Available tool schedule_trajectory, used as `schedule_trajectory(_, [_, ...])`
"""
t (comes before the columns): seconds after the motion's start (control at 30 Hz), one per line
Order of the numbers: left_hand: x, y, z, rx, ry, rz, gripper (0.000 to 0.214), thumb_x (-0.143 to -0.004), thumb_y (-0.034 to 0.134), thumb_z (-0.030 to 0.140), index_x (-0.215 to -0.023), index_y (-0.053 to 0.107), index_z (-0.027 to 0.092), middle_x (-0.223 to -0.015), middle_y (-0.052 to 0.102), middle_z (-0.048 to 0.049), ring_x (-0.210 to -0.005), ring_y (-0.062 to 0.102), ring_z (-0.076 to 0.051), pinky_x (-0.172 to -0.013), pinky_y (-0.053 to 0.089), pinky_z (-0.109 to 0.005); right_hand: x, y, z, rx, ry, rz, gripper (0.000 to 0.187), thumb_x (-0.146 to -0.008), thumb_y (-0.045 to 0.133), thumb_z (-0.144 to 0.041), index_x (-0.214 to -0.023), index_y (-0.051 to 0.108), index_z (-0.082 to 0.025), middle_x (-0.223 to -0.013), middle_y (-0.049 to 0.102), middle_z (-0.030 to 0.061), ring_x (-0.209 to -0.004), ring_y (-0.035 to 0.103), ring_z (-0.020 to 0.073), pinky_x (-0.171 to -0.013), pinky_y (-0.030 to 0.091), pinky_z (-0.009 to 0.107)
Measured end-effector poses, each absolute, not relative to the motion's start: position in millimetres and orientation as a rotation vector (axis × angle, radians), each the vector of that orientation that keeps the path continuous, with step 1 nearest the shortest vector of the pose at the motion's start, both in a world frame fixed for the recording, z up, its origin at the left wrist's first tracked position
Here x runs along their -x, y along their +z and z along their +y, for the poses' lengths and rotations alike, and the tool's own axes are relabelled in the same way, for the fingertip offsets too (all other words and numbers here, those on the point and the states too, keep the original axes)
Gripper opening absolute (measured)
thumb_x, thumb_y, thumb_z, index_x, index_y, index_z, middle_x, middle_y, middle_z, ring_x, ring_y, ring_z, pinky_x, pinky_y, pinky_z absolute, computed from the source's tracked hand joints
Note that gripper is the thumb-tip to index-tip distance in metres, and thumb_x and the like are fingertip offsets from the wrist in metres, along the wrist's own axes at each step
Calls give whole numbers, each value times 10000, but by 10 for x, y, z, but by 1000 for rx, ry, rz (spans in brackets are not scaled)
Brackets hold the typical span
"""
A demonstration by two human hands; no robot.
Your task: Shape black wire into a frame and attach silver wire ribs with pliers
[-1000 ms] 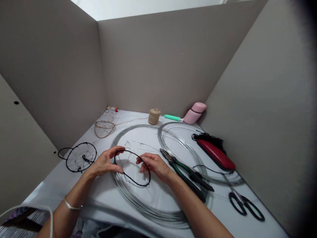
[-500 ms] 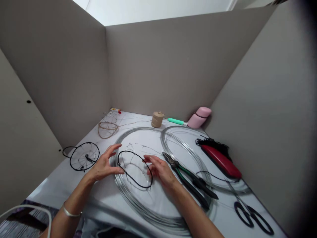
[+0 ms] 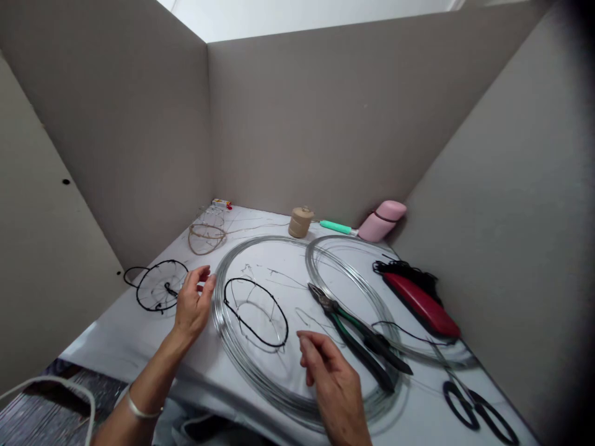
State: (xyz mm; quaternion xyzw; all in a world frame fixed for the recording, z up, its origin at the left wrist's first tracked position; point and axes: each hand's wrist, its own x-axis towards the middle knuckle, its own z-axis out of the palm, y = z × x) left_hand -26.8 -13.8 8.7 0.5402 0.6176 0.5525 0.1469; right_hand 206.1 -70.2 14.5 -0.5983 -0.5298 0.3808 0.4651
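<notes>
A small wire frame with a black-wrapped oval rim [image 3: 257, 339] stands on the white table inside a big coil of silver wire [image 3: 235, 353]. Neither hand touches it. My left hand [image 3: 194, 303] is at the frame's left, over the coil's left edge, fingers loosely bent and apart, holding nothing. To the right of the frame is my right hand [image 3: 332, 381], fingers half curled, thumb close to the index finger, with nothing visible in it. Partly behind my left hand lies a second black-rimmed wire piece [image 3: 155, 286] with a side loop. Pliers [image 3: 351, 331] with black and green handles lie across the coils.
Behind are a twine-wrapped wire frame [image 3: 207, 238], a twine spool [image 3: 300, 223], a turquoise-handled tool [image 3: 335, 227] and a pink bottle [image 3: 382, 221]. A red case [image 3: 421, 305] with black cord and scissors [image 3: 471, 406] lie at the right. Grey panels [image 3: 307, 130] enclose the table.
Both hands have drawn away from the black-rimmed frame, my left to the left, my right towards me and to the right. The frame stands free. The view has shifted slightly.
</notes>
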Motion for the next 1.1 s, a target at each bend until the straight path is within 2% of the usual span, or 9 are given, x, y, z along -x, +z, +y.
schedule_trajectory(0.1, [92, 148, -349, -1969, 1786, 1627, 161, -853, 488, 246, -958, 587, 175, -924, 604, -68, -888, 559, -188, -790, 463, -344, -2020, 180, -693, 1387, 888, -1430, 303, -773, 525, -486, -757, 626, -201, -746, 566, 19, -650, 518, 147, -557, 422, 239])
schedule_trajectory(0.2, [-73, 140, -568, -2324, 1679, 1389, 177, -820, 547, 155, -986, 599, 189, -957, 599, -76, -925, 539, -197, -821, 451, -366, -1989, 187, -624, 1322, 905, -1472, 269, -772, 544, -451, -733, 639, -203, -787, 567, 29, -717, 530, 160, -580, 427, 233])
schedule_trajectory(0.3, [-142, 95, -610, -2505, 1528, 1300, 168, -805, 587, 181, -966, 627, 209, -1027, 600, -90, -992, 517, -230, -819, 447, -396, -1985, 148, -556, 1277, 1000, -1489, 254, -745, 586, -436, -696, 645, -194, -785, 563, 28, -705, 526, 156, -564, 416, 228])
schedule_trajectory(0.5, [-127, 55, -468, -2597, 1519, 1246, 108, -814, 582, 177, -888, 651, 215, -942, 634, -74, -951, 543, -225, -767, 475, -388, -2068, 68, -528, 1272, 1095, -1415, 309, -800, 496, -441, -751, 661, -184, -752, 580, 23, -576, 462, 120, -563, 410, 242])
schedule_trajectory(0.67, [-117, 19, -444, -2603, 1522, 1176, 127, -827, 555, 149, -905, 639, 202, -961, 622, -83, -967, 559, -209, -824, 499, -397, -2101, 50, -562, 1177, 1190, -1495, 161, -702, 610, -320, -765, 674, -186, -835, 641, 48, -738, 560, 169, -638, 443, 252])
schedule_trajectory(0.93, [-132, 107, -467, -2674, 1346, 1143, 207, -833, 500, 105, -1007, 592, 170, -1012, 613, -114, -1064, 540, -230, -955, 422, -495, -1984, -50, -574, 1154, 974, -1577, 159, -779, 557, -302, -761, 665, -187, -762, 655, 44, -717, 596, 169, -661, 467, 259])
schedule_trajectory(1.1, [-277, 77, -536, -2652, 1360, 1159, 229, -818, 545, 152, -1046, 555, 149, -959, 629, -110, -1006, 567, -232, -956, 416, -512, -1846, -102, -642, 1127, 751, -1604, 158, -810, 520, -240, -784, 669, -196, -725, 649, 36, -665, 611, 151, -604, 482, 224])
